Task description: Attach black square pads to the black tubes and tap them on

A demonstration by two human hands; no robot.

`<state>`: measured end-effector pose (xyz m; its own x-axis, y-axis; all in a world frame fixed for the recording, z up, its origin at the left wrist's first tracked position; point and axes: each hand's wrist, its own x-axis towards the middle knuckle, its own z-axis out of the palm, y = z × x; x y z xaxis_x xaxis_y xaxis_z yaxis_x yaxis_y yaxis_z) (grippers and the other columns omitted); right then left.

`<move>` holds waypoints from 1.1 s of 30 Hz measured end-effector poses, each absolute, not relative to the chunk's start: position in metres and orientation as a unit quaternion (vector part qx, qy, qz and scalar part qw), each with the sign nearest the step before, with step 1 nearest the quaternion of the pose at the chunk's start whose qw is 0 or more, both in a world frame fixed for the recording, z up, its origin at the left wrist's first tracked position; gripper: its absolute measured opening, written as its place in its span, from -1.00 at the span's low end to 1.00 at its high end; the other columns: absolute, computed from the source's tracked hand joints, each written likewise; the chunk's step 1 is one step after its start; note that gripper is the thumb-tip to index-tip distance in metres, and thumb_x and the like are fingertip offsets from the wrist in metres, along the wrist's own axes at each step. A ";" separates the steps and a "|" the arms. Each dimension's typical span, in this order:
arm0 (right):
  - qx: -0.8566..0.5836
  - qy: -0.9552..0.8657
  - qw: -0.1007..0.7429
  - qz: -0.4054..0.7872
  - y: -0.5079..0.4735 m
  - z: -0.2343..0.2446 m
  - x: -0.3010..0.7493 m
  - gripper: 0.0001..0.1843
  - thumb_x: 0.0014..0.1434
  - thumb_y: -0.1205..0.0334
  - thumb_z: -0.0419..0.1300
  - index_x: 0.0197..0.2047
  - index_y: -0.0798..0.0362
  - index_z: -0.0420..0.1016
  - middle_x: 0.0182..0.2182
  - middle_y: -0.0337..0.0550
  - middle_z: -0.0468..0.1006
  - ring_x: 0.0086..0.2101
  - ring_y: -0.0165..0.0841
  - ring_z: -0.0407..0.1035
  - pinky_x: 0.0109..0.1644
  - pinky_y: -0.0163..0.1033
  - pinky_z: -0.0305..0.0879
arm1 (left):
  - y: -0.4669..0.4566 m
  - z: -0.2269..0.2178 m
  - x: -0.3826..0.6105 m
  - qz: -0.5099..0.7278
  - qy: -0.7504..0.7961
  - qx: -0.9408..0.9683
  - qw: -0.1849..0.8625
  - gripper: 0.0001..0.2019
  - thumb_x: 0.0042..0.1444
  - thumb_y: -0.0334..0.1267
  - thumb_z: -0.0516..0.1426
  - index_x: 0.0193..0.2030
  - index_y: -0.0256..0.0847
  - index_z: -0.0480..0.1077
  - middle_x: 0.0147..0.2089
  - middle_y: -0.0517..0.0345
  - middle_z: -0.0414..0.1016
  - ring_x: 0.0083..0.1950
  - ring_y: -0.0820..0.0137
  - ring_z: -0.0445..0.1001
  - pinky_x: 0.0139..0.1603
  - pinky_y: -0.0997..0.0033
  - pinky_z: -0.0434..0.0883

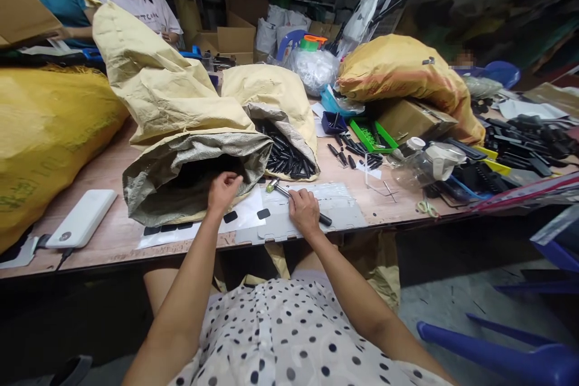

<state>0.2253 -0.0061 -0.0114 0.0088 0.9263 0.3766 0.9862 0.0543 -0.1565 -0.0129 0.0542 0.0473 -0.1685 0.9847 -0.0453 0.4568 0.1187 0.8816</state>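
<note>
My left hand [224, 190] is at the mouth of a large paper sack [181, 102] with a grey woven lining. Its fingers are bent together, and whatever they may hold is too small to tell. The inside of that sack is dark. My right hand [304, 210] is closed around a small hammer [324, 219] with a black grip and a yellowish head, low over a grey board [348, 208]. White sheets with black rounded patches [263, 214] lie between my hands. Just behind them, a second paper sack [266, 81] lies with its mouth showing black tapered plastic pieces [289, 160].
A yellow sack [49, 139] and a white power bank [82, 218] are at left. To the right are a green tray [373, 136], a clear jug [416, 169], scissors [427, 207] and black plastic parts [525, 142]. Two people are across the table.
</note>
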 end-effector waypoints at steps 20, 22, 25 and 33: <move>-0.682 -0.698 0.199 -0.088 -0.004 -0.014 0.226 -0.70 0.32 0.31 0.11 0.04 -0.03 0.57 -0.20 -0.04 0.45 -0.18 -0.18 0.22 -0.15 -0.18 0.11 | -0.007 0.010 -0.021 0.399 0.524 0.711 0.244 -0.89 0.04 -0.22 0.26 -0.28 -0.13 0.56 -0.37 0.20 0.53 -0.42 0.41 0.38 -0.30 0.42 0.42; -0.683 -0.699 0.196 -0.077 -0.003 -0.012 0.227 -0.69 0.33 0.31 0.10 0.06 -0.04 0.57 -0.21 -0.04 0.45 -0.18 -0.18 0.23 -0.16 -0.18 0.13 | -0.009 -0.001 -0.017 0.388 0.520 0.723 0.239 -0.91 0.04 -0.28 0.25 -0.28 -0.13 0.56 -0.36 0.18 0.53 -0.39 0.39 0.41 -0.26 0.40 0.44; -0.682 -0.701 0.201 -0.048 -0.003 -0.008 0.228 -0.68 0.34 0.30 0.09 0.07 -0.04 0.57 -0.22 -0.03 0.47 -0.18 -0.18 0.26 -0.17 -0.18 0.18 | -0.006 -0.010 -0.015 0.379 0.529 0.725 0.227 -0.89 0.06 -0.31 0.24 -0.25 -0.13 0.56 -0.31 0.16 0.53 -0.33 0.37 0.44 -0.21 0.39 0.45; -0.613 -0.725 0.307 0.064 -0.046 0.006 0.209 -0.62 0.44 0.22 -0.05 0.11 -0.06 0.56 -0.21 -0.10 0.55 -0.17 -0.28 0.45 -0.09 -0.26 0.38 | -0.003 -0.015 -0.015 0.373 0.540 0.716 0.236 -0.87 0.07 -0.31 0.27 -0.21 -0.12 0.57 -0.27 0.16 0.54 -0.30 0.36 0.47 -0.23 0.38 0.44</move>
